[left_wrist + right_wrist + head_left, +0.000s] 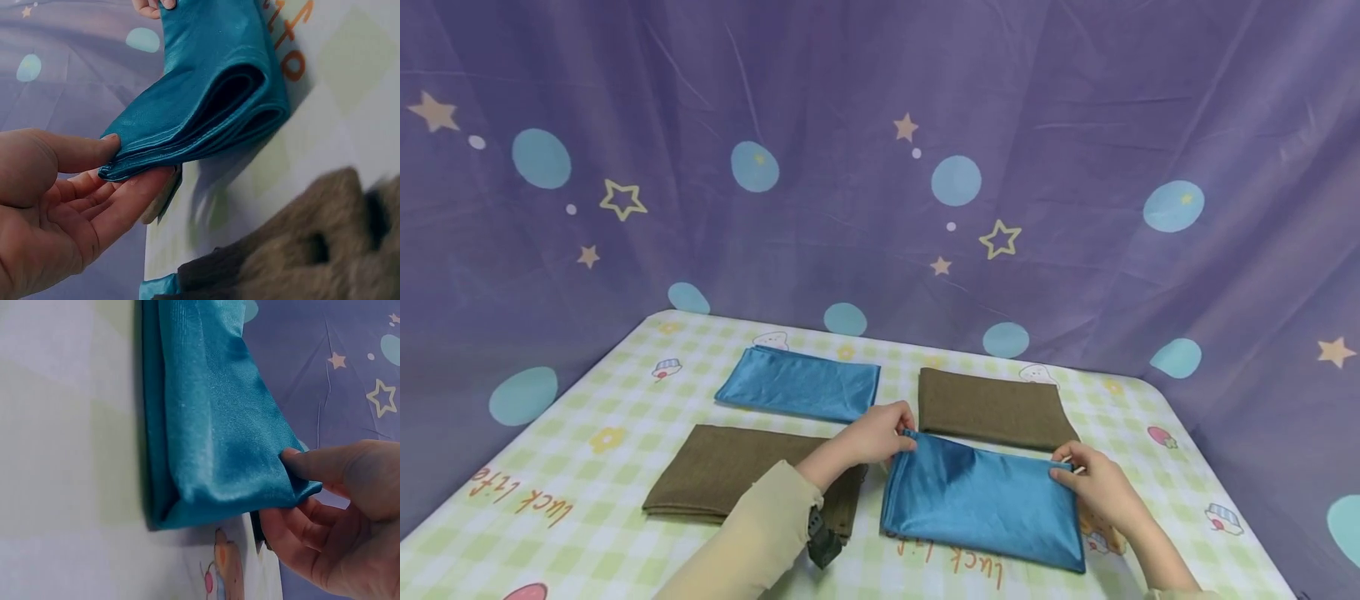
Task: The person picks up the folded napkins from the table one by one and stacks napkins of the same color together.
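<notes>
A folded blue satin cloth [985, 500] lies at the front right of the table, its far edge lifted. My left hand [874, 435] pinches its far left corner between thumb and fingers. At the far right corner, my right hand [1093, 483] pinches the same cloth. The left wrist view shows the blue cloth [206, 81] side-on, with several stacked layers and looped folds at its end. In the right wrist view, the thumb presses on top of the corner of the cloth [219, 425], fingers beneath.
A second folded blue cloth [801, 382] lies at the back left. One folded brown cloth [992, 406] sits at the back right, another [722, 471] at the front left, partly behind my left forearm. A checked tablecloth [587, 483] covers the table; a purple curtain [850, 233] hangs behind.
</notes>
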`<state>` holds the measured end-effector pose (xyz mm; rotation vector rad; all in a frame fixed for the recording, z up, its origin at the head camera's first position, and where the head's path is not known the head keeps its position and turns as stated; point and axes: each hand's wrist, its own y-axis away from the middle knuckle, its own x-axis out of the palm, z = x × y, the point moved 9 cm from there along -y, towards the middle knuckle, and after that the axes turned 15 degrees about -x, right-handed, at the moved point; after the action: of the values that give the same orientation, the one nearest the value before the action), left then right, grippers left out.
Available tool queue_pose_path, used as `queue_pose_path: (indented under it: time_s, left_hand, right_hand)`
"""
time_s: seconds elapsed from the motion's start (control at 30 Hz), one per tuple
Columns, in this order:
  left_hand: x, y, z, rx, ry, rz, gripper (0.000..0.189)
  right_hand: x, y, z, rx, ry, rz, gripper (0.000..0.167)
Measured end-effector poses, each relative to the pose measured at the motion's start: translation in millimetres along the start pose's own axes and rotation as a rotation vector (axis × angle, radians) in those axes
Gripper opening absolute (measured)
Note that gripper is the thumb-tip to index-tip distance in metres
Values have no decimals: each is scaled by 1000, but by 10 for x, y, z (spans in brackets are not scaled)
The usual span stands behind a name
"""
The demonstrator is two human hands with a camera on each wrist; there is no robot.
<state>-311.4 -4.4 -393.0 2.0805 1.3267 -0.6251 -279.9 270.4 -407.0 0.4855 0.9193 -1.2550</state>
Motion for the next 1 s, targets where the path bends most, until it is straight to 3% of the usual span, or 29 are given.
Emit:
queue_pose_path:
  time_s: [0.3, 0.73, 1.0]
  left_hand:
    - [-166, -4, 51, -4, 36, -25, 12]
    - [-545, 34, 97, 7, 125, -71, 13]
    - [-663, 53, 127, 0, 181, -79, 15]
  right_hand:
    - [-55, -102, 161, -32, -55, -27, 12]
    - [-153, -273, 337, -80, -123, -93, 21]
    - [-248, -355, 443, -118, -129, -120, 20]
